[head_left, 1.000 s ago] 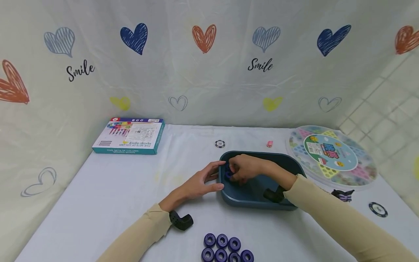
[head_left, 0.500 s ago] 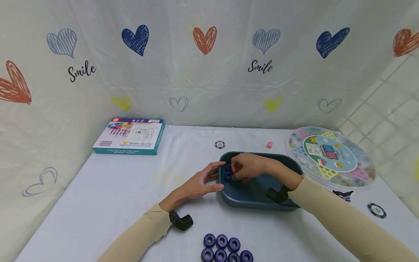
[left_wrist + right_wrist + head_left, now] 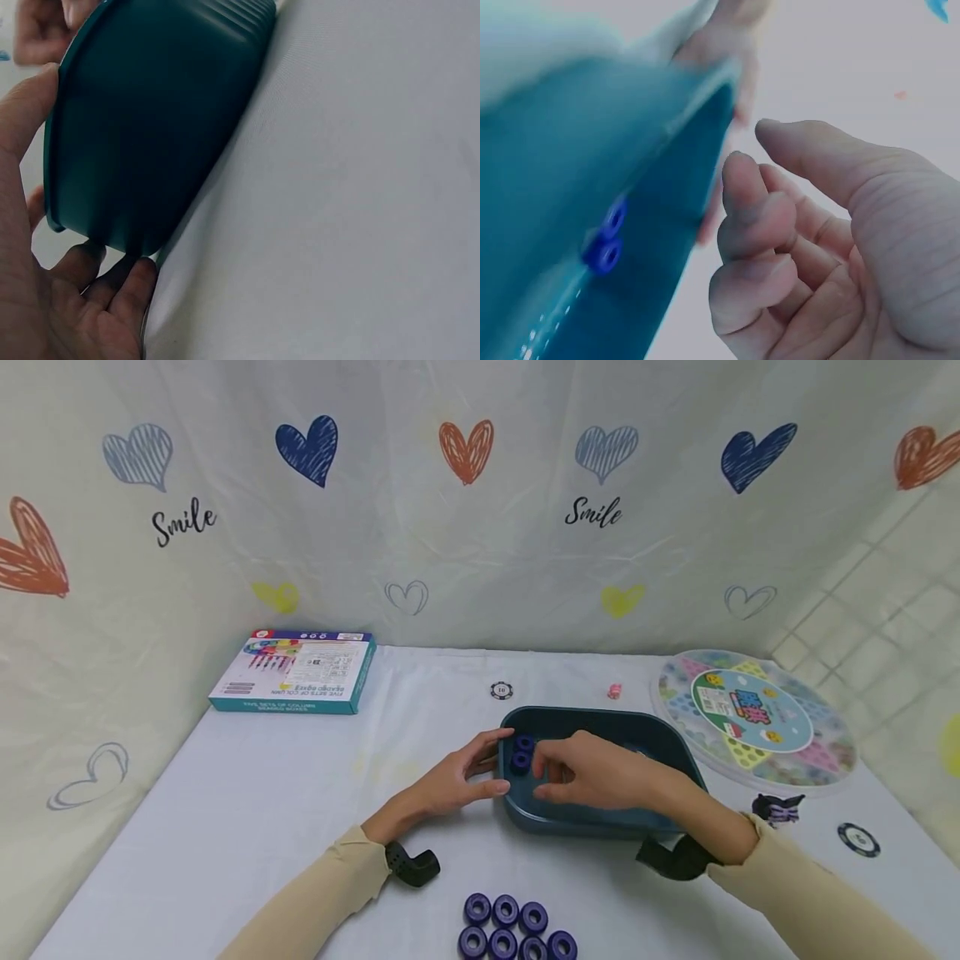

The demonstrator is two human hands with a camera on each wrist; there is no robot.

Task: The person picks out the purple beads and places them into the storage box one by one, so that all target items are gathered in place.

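In the head view, my left hand [image 3: 453, 778] holds the left end of a dark teal plastic bin [image 3: 600, 828], thumb by the near corner and fingertips along the end wall. The left wrist view shows fingers [image 3: 135, 289] against the bin [image 3: 150, 112]. My right hand [image 3: 600, 770] hovers over the bin's inside, its fingers loosely bent. Nothing lies between its thumb and fingers in the right wrist view. Two thick purple rings [image 3: 521, 762] sit side by side in the bin's left end. Several more purple rings [image 3: 504, 912] lie in two rows at the table's near edge.
A flat teal-and-white game box [image 3: 296, 672] lies at the back left. Right of the bin is a round Chinese-checkers-type game case [image 3: 753, 714]. Poker chips [image 3: 502, 691], a small pink piece [image 3: 615, 692] and a black-and-purple hair clip-like item [image 3: 777, 808] are scattered around the bin.
My right hand has let go of a purple ring in the bin's left end and drawn back to the right and toward me. My left hand has stayed in place.
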